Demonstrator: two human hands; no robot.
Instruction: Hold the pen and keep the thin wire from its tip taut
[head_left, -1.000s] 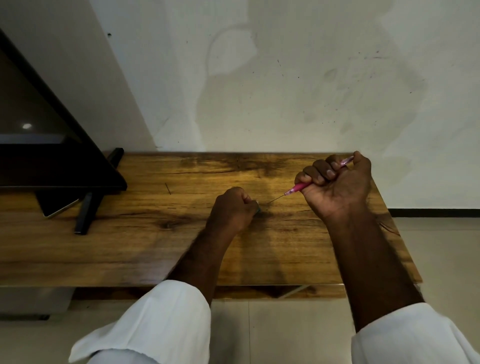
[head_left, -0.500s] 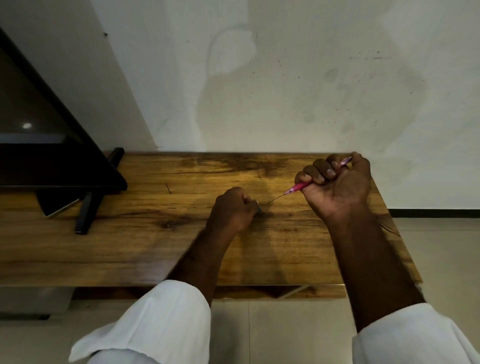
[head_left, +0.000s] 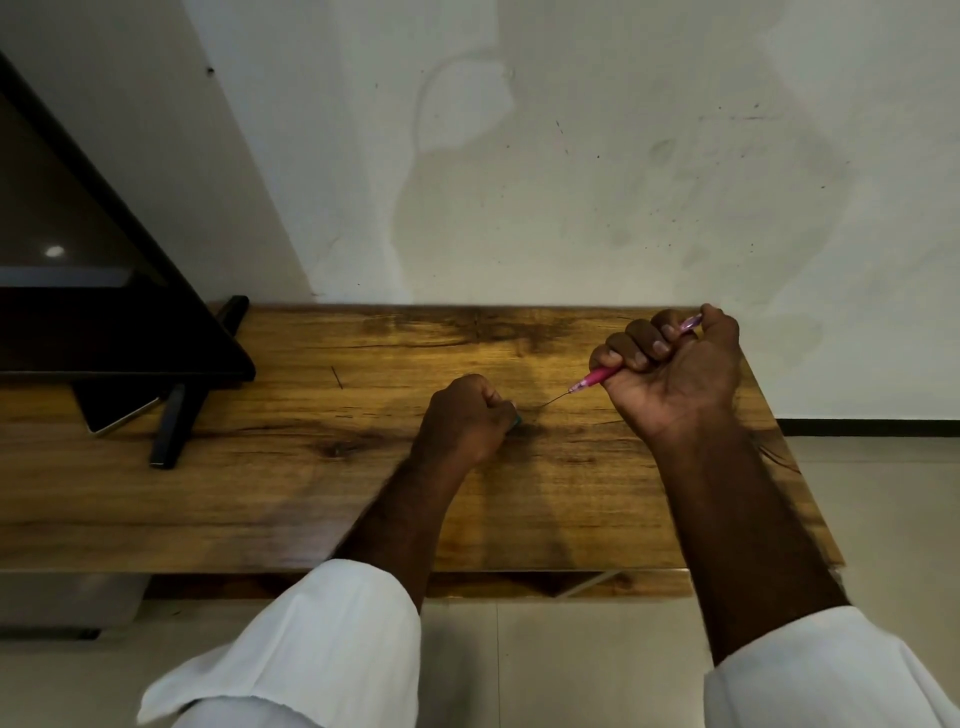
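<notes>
Black and glossy, a flat screen (head_left: 78, 249) leans across the upper left of the frame, its black stand foot (head_left: 174, 423) planted on the long wooden tabletop (head_left: 234, 493), with a dark phone-like slab (head_left: 117, 408) lying beneath its edge. Near the middle of the frame the left hand (head_left: 465, 423) rests on the wood as a fist, fingers curled tight over a small dark object (head_left: 514, 422) of which only a sliver peeks out at the knuckles; what it is I cannot tell. Just right of it, a thin metal tip (head_left: 553, 400) slants down toward that object, coming from the pink plastic-handled needle tool (head_left: 597, 376). The right hand (head_left: 675, 374), at centre right, grips the handle in a closed fist, fingers wrapped round it. White sleeves (head_left: 322, 644) fill the bottom of the frame. A stained pale wall (head_left: 571, 156) rises behind the table.
</notes>
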